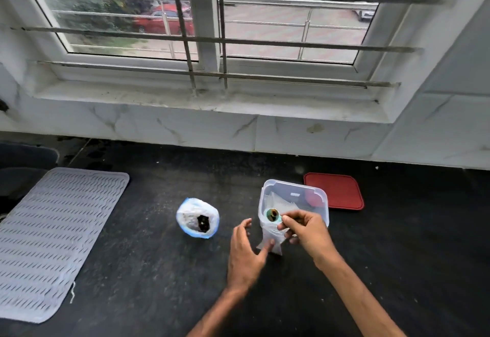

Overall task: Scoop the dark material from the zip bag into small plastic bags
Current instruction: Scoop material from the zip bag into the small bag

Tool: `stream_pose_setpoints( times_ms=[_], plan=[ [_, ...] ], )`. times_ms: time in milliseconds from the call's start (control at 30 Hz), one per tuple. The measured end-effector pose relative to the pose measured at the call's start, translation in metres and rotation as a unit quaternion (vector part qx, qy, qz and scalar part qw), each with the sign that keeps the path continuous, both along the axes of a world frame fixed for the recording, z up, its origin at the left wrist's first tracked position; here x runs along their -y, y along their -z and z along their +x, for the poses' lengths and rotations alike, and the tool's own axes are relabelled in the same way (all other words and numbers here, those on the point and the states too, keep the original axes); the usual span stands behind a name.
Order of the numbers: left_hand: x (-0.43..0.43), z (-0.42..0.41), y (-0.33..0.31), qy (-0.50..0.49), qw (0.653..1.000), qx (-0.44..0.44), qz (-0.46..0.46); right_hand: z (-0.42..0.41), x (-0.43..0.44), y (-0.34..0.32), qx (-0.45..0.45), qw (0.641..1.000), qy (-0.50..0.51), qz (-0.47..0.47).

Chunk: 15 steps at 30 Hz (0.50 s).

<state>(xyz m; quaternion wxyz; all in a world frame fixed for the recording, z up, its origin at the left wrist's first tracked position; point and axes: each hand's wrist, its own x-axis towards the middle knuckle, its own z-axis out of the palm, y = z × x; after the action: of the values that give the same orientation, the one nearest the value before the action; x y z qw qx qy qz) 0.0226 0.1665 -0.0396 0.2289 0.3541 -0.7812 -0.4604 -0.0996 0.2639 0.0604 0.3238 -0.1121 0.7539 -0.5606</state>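
On the bench (148, 270), bare room lies between the mat (53, 241) at 9 o'clock and the zip bag (197, 218), and across the whole near edge. At 2 o'clock the tub (294, 191) and red lid (335, 191) stand close together. Right of the lid the bench is bare.

The counter (159, 270) is black with a faint speckle. Left of the fingers (287, 224), the zip bag (197, 217) is clear with a light blue rim, and the material (203, 223) in it is dark brown to black. Far to their left, the mat (53, 238) is pale grey with rows of wavy slots. Touching the fingers, the scoop (272, 215) is pale teal with a dark inside. Beyond them, the container (293, 199) is clear and the lid (335, 191) is red. The wall tiles (185, 130) are white with grey veins.
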Motion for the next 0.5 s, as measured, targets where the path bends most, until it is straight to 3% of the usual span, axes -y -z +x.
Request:
stream_pose_setpoints(
  times_ms=[267, 500],
  plan=[
    [-0.035, -0.027, 0.009, -0.025, 0.999, 0.039, 0.019, -0.013, -0.023, 0.028, -0.245, 0.955, -0.058, 0.158],
    [-0.045, -0.029, 0.005, -0.047, 0.998, 0.002, 0.034, -0.006, -0.020, 0.036, -0.383, 0.892, -0.141, 0.193]
  ],
)
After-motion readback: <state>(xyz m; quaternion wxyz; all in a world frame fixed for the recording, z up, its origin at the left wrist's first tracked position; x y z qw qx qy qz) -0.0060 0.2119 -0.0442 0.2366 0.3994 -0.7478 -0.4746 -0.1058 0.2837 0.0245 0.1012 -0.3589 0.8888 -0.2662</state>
